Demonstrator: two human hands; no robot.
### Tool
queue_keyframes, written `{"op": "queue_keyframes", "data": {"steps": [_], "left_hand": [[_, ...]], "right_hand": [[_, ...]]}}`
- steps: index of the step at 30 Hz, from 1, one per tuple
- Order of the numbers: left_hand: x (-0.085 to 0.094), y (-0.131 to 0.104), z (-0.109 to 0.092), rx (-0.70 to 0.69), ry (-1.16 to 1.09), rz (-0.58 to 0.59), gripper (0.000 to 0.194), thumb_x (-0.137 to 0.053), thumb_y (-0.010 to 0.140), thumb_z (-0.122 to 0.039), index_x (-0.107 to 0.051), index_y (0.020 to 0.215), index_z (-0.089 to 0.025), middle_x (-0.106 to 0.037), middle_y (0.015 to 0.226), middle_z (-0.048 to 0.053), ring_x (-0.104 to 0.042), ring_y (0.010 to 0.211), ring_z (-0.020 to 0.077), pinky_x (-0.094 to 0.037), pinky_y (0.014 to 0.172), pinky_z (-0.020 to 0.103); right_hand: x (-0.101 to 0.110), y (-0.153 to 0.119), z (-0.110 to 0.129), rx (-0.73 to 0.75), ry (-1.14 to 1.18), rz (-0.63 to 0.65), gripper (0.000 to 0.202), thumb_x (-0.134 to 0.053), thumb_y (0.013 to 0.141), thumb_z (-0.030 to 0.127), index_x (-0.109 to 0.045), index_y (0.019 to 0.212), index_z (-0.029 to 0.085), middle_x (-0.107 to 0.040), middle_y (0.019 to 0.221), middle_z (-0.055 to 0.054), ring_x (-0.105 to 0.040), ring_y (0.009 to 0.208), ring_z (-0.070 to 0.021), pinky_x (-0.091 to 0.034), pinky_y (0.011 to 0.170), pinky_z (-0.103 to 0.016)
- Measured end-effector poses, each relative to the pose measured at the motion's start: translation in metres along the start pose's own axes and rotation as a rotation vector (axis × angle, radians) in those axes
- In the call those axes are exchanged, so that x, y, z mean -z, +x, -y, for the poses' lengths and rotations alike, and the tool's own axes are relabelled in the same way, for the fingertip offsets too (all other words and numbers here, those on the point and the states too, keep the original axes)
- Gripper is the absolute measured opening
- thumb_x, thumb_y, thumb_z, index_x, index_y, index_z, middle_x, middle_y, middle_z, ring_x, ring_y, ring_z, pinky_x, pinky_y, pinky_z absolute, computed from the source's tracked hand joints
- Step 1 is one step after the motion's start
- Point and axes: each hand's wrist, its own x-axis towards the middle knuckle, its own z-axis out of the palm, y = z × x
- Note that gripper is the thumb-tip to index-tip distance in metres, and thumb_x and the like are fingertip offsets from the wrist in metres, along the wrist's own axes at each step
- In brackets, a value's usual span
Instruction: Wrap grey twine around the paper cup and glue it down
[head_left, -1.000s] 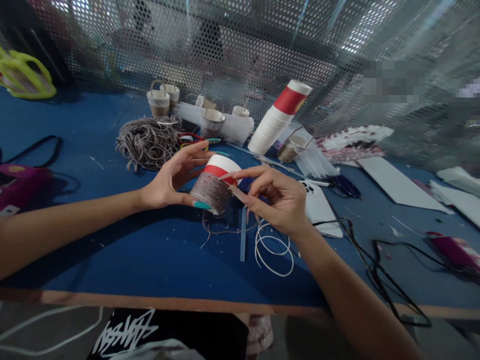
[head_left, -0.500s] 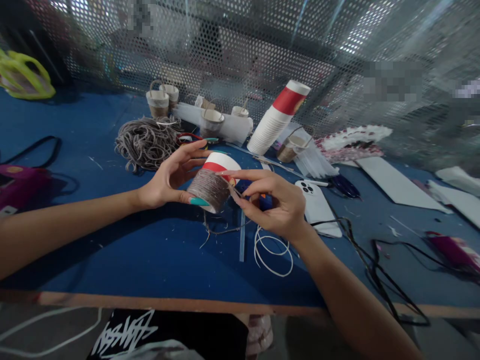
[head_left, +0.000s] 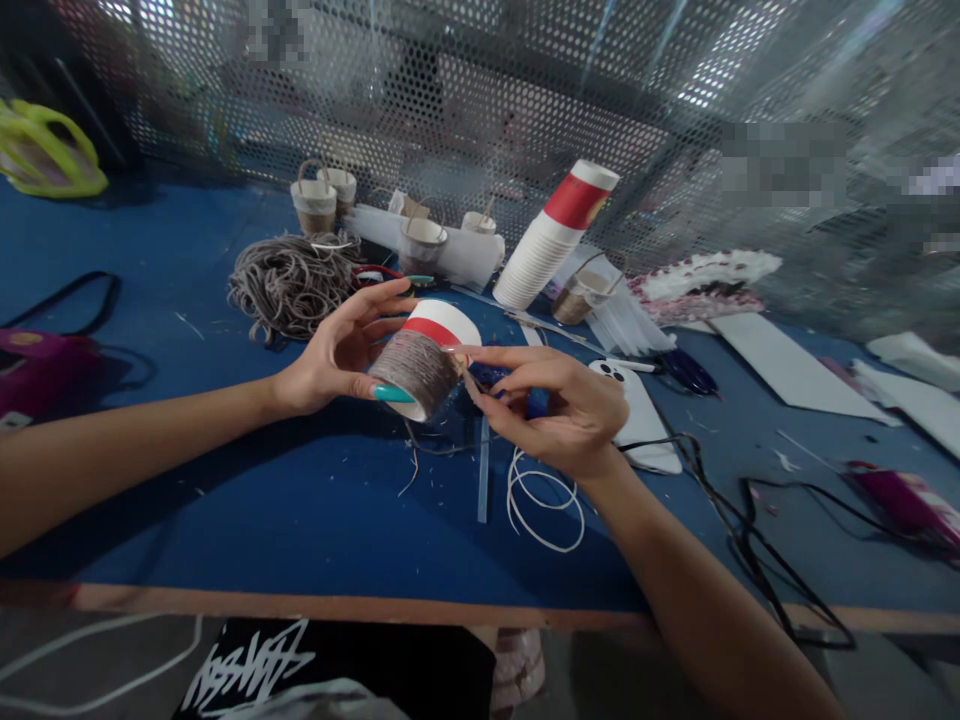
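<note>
Paper cup (head_left: 424,355) lies tipped on its side in my left hand (head_left: 341,352), above the blue table (head_left: 225,500), near centre of view. Most of its body is wound in grey twine; a red band and the white rim show at the 1 o'clock end, base toward 7 o'clock. My left thumb runs along the underside, teal nail against the wound part, the other fingers spread over the back of the cup: a loose but firm hold around it. My right hand (head_left: 559,405) sits at 3 o'clock of the cup, forefinger and thumb pinched narrow on a loose strand of twine (head_left: 470,385) just beside the wound part, forefinger tip touching the cup's side near the red band. More slack twine trails down at 6 o'clock of the cup onto the table. Below my right hand, at 6 o'clock: a coil of white cord (head_left: 544,500) and a clear glue stick (head_left: 483,475) lying flat. Right of my knuckles, a white phone (head_left: 645,415), partly hidden by the hand. At 10 o'clock of the cup, well apart: a heap of grey twine (head_left: 289,282). At 1 o'clock: a leaning stack of paper cups (head_left: 551,240), top one red-banded. Several small twine-covered cups with handles (head_left: 315,205) stand along the perforated metal screen (head_left: 480,90) at 12 o'clock. Black cable (head_left: 757,530) loops at 4 o'clock.
</note>
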Motion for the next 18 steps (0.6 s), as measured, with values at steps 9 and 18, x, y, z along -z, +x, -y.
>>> {"op": "queue_keyframes", "data": {"steps": [9, 18], "left_hand": [[-0.0053, 0.0001, -0.0028, 0.045, -0.093, -0.093, 0.089, -0.091, 0.055, -0.039, -0.053, 0.134, -0.027, -0.06, 0.134, 0.009, -0.058, 0.123, 0.0316, -0.05, 0.103, 0.041], [-0.0089, 0.0014, -0.0069, 0.08, -0.182, -0.125, 0.08, -0.088, 0.056, -0.031, -0.058, 0.131, -0.027, -0.063, 0.132, 0.007, -0.06, 0.12, 0.03, -0.054, 0.097, 0.038]], "right_hand": [[0.0004, 0.0033, -0.002, 0.274, -0.269, -0.044, 0.024, -0.075, 0.075, 0.007, -0.058, 0.081, 0.022, -0.08, 0.094, -0.004, -0.077, 0.073, -0.0158, -0.06, 0.055, -0.021], [0.0, 0.0012, -0.0055, 0.299, -0.294, -0.06, 0.025, -0.077, 0.075, 0.008, -0.059, 0.084, 0.022, -0.08, 0.098, -0.005, -0.077, 0.074, -0.0159, -0.063, 0.058, -0.021]]}}
